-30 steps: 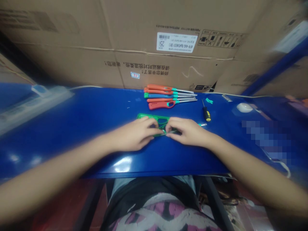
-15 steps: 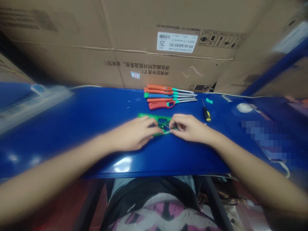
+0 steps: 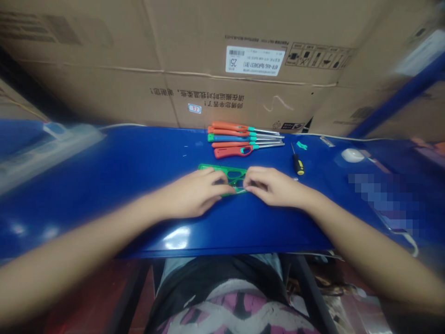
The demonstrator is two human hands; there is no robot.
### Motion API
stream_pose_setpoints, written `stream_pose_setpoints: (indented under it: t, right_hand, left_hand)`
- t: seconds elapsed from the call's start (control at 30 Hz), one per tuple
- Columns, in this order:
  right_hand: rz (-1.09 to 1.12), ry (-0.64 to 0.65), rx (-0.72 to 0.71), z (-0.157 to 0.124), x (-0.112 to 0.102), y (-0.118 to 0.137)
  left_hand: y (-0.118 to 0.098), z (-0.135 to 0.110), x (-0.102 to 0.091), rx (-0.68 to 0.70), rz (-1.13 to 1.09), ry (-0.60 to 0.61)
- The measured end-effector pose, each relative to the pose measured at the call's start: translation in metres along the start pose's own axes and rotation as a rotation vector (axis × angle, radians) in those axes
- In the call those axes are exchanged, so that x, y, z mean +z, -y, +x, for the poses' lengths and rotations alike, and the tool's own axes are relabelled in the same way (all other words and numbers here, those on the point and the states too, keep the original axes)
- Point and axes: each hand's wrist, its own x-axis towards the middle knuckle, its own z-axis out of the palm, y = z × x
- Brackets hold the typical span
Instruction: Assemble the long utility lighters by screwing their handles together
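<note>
A green plastic lighter shell (image 3: 230, 173) lies flat on the blue table (image 3: 132, 171), long side left to right. My left hand (image 3: 196, 192) rests on its left half, fingers curled and pressing it down. My right hand (image 3: 269, 185) covers its right end, fingertips pinched at the middle of the shell where a thin metal part shows. The two hands almost touch over the shell's trigger opening. The shell's right end is hidden under my right hand.
Behind the hands lies a row of several long orange, blue and red lighters (image 3: 239, 138) with metal tubes pointing right. A small yellow-and-black screwdriver (image 3: 297, 163), a small teal part (image 3: 301, 145) and a white object (image 3: 352, 155) lie to the right. Cardboard boxes (image 3: 222, 69) wall the back.
My right hand has slid slightly left and back along the shell, now covering the metal tube tip that showed to its right. The left hand has hardly moved.
</note>
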Motion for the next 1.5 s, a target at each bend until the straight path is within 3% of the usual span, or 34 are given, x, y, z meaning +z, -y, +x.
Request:
stream_pose_setpoints:
  t: [0.53, 1.5]
  right_hand:
    - [-0.015, -0.037, 0.065, 0.0018, 0.0024, 0.0031]
    - [0.007, -0.019, 0.027, 0.0007, 0.0030, 0.0001]
  left_hand:
    - [-0.0031, 0.0017, 0.0008, -0.025, -0.006, 0.008]
    - [-0.0060, 0.0030, -0.0012, -0.055, 0.146, 0.061]
